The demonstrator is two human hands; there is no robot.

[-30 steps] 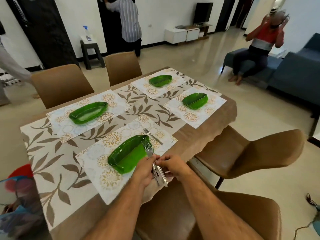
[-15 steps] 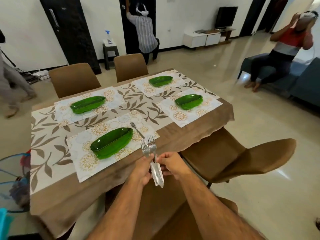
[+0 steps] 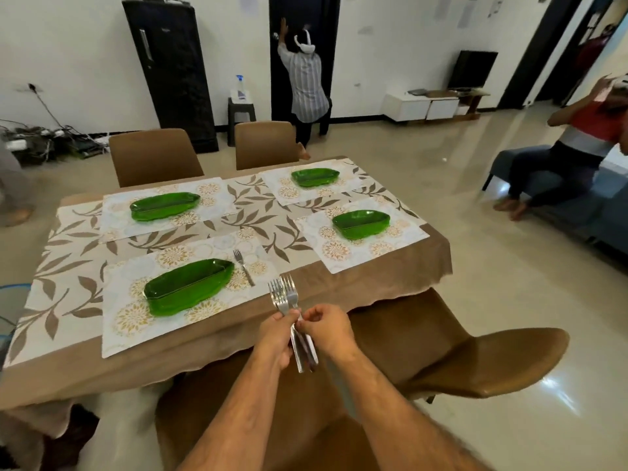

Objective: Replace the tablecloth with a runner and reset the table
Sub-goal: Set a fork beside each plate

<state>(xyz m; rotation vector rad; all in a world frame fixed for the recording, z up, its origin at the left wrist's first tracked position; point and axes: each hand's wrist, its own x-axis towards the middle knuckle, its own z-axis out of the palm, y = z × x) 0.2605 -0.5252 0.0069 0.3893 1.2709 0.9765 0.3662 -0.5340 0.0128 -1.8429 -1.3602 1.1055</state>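
A: Head view: a bunch of forks is gripped by the left hand, with the tines pointed toward 12 o'clock. One fork handle in the bunch is pinched by the right hand, at 3 o'clock of the left hand. Both hands are held just off the near edge of the table.

B: Where is the runner seen?

A: The runner, patterned with brown leaves, is laid along the middle of the table over a brown cloth. Four placemats are laid across it. On the near mat, at 10 o'clock of the hands, a green dish is set, and a single fork is laid just beside it at its 3 o'clock.

B: And the other places?

A: A green dish is seen on each: the right mat at 1 o'clock of the hands, the far left mat at 11 o'clock, the far right mat at 12 o'clock. No forks are seen on those three. Brown chairs are drawn up at the far side, and another chair is seen at 4 o'clock of the hands.
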